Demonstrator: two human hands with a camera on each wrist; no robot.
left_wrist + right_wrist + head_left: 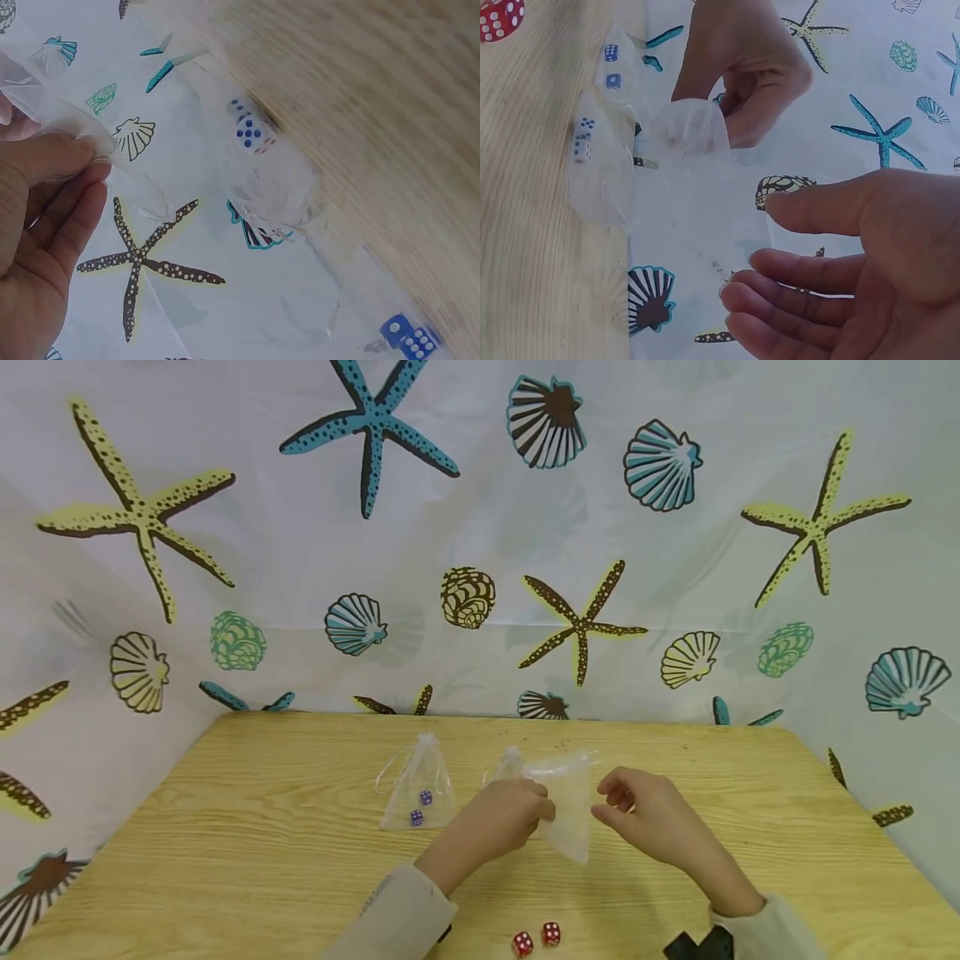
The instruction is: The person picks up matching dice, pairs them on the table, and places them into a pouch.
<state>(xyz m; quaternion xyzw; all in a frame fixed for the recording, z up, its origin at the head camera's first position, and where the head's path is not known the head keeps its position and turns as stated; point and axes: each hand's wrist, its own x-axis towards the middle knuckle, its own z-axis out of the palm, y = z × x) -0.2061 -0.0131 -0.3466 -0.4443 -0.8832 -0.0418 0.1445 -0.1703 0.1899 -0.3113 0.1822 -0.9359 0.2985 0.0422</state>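
My left hand (510,817) pinches one side of a sheer white pouch (572,814), which hangs above the table with no dice visible inside. To its right, my right hand (647,814) has its fingers spread apart in a loose curve and holds nothing. In the right wrist view the thumb and fingers (795,300) are beside the pouch. Behind my left hand lies a second sheer pouch (512,763); the left wrist view shows white dice (253,135) with blue dots inside it. Two red dice (551,933) rest on the table near me.
Left of my hands, a sheer drawstring pouch (426,764) with two blue dice (417,817) inside lies on the wooden table (262,843). A white cloth (480,535) printed with starfish and shells surrounds the table's back and sides.
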